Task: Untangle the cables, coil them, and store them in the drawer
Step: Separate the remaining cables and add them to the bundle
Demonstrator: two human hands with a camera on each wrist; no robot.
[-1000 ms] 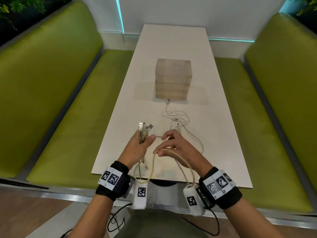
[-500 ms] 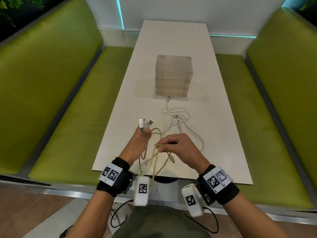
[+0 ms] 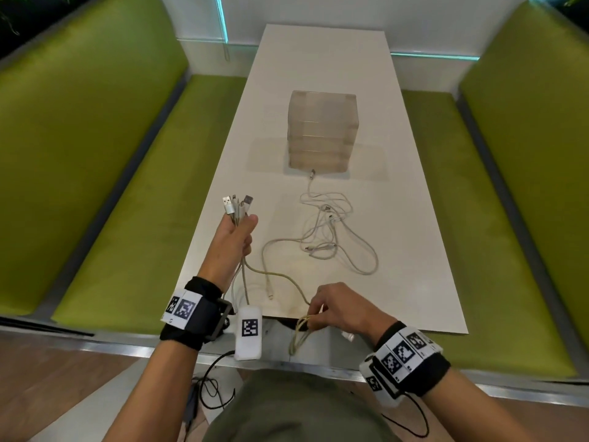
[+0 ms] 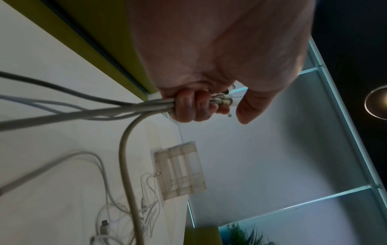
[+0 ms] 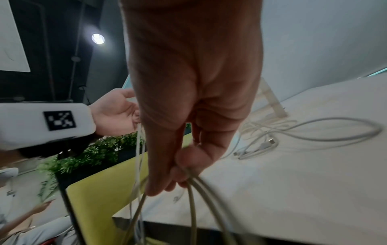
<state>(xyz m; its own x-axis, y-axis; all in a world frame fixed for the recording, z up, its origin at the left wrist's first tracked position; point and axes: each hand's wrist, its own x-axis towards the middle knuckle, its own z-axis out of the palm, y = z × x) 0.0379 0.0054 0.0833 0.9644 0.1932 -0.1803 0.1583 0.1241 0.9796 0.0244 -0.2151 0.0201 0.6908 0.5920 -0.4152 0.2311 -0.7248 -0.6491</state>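
Snag risk: both hands grasping cables.
Left hand (image 3: 237, 232) clenches plug ends; right hand (image 3: 341, 309) pinches loops near the drawer unit (image 3: 322, 135); pulling could tighten the loose tangle (image 3: 328, 231) on the worktop (image 3: 414, 250).

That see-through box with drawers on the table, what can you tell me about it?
The drawer box is a small cube of frosted, translucent plastic, seemingly a stack of shallow drawers, all shut. It stands upright in the middle of the white table, beyond both hands and touched by neither. A cable plug from the loose tangle lies at the foot of its front; whether it touches is unclear. The contents cannot be made out.
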